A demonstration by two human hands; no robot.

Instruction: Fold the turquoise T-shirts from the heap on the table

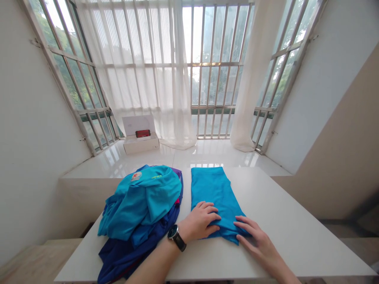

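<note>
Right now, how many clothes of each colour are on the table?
Light blue, folded flat under both hands: 1, the folded garment
Light blue, loose on the heap: 1, the crumpled shirt
Dark blue in the heap: at least 1
Purple edge: 1
Total: at least 4; the heap hides more.

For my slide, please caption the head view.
Both hands press a folded blue cloth beside a clothes pile.
</note>
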